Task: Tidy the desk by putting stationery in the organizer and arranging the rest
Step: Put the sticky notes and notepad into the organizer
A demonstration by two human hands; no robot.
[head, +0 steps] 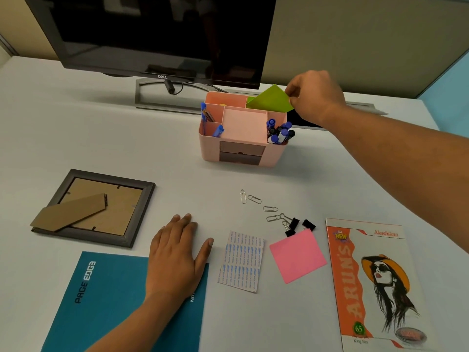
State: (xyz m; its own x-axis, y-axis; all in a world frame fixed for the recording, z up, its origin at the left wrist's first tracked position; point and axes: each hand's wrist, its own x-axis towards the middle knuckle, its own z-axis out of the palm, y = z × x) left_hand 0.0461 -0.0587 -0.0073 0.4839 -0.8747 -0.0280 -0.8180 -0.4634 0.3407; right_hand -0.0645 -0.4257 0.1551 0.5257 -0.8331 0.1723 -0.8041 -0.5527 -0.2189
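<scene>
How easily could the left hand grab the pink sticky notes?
Probably yes: the left hand rests flat, holding nothing, and only a printed sheet lies between it and the pink sticky notes.

The counter point(101, 143) is smooth and matt. The organizer point(243, 148) is matt pink plastic. The monitor point(152, 29) screen is glossy black. The frame point(119, 212) shows a brown cardboard back. The paper clips point(254, 199) are shiny metal wire. The green note point(270, 99) and pink pad point(298, 255) are matt paper. The blue notebook point(109, 295) has a matt cover.
</scene>
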